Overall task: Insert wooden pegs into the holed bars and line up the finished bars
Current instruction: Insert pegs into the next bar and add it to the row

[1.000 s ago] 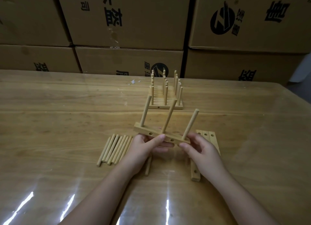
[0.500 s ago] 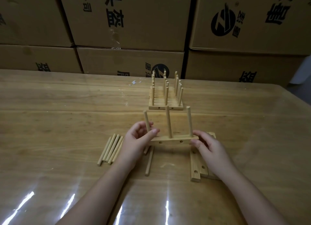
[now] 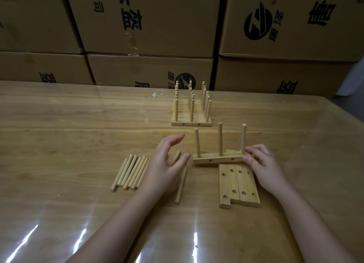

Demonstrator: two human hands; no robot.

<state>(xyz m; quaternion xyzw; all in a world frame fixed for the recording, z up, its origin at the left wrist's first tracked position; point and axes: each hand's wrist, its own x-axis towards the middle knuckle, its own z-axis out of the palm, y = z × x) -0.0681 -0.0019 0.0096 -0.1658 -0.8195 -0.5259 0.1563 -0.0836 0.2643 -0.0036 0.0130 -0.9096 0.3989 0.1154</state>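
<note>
A person's right hand (image 3: 262, 164) pinches one end of a three-peg bar (image 3: 216, 158), held tilted near the finished row (image 3: 191, 123), apparently to set it in line. The left hand (image 3: 167, 164) hovers open, fingers apart, beside loose pegs (image 3: 130, 172).

- Left hand (image 3: 167, 164): open, palm turned to the right; fingers nearly straight and close together, pointing forward; thumb spread wide below them; holds nothing.
- Left forearm (image 3: 118, 223): bare; enters at the lower edge and slants up and to the right to the wrist.
- Right hand (image 3: 262, 164): back facing up; thumb on the near face and curled fingers over the top, pinching the right end of the pegged bar (image 3: 216, 158).
- Right forearm (image 3: 307, 219): bare; enters at the lower right corner and slants up and to the left.
- Both hands: about level, well apart, forearms converging toward them.
</note>
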